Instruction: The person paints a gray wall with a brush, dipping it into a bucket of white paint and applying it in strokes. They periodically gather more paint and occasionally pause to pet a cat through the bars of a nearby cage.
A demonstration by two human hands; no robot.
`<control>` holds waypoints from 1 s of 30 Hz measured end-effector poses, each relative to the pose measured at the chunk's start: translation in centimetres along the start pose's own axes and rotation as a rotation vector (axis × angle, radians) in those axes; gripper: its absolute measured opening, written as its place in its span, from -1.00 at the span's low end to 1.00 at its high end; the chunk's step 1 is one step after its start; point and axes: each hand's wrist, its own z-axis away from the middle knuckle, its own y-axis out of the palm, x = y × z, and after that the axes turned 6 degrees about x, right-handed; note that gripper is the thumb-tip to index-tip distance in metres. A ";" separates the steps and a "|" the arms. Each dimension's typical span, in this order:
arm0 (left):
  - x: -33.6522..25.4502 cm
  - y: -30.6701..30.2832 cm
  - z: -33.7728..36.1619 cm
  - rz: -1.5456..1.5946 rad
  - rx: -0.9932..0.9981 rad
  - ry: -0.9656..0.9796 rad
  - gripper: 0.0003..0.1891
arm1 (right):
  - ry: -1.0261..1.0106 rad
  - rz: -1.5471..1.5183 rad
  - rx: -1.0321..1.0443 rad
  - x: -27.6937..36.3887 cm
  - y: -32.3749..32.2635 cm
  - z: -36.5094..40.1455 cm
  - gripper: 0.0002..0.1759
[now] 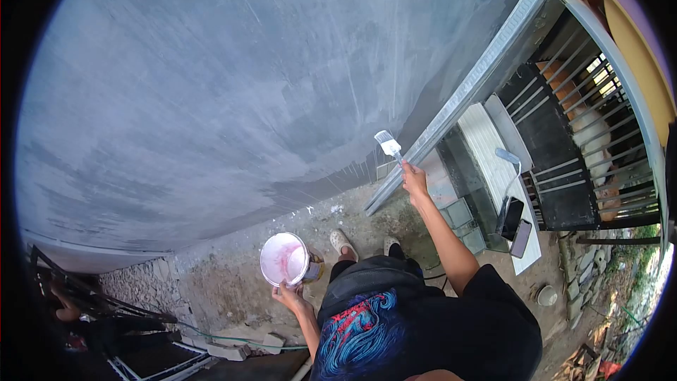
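My right hand (pixel 415 182) is closed around the handle of a paintbrush (pixel 388 145), its bristles whitish and pointing up toward the wall. The painted wall (pixel 233 92) in front of me is grey-blue, with darker patches low down and streaks across it. At waist height my left hand (pixel 293 298) grips the rim of a white bucket (pixel 284 257). Pinkish smears coat the inside of the bucket, whose mouth is tilted up toward me.
A long metal profile (pixel 479 70) leans along the wall's right side. Beyond it, a paint roller (pixel 508 156) and two phones (pixel 520 238) lie on a pale board (pixel 486 152). An animal (pixel 591 137) is inside a barred cage (pixel 564 176). Another person (pixel 92 328) is at lower left.
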 end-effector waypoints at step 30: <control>-1.3 4.3 0.6 0.020 -0.004 0.056 -0.57 | -0.142 0.076 -0.175 -1.7 0.2 -4.8 -0.53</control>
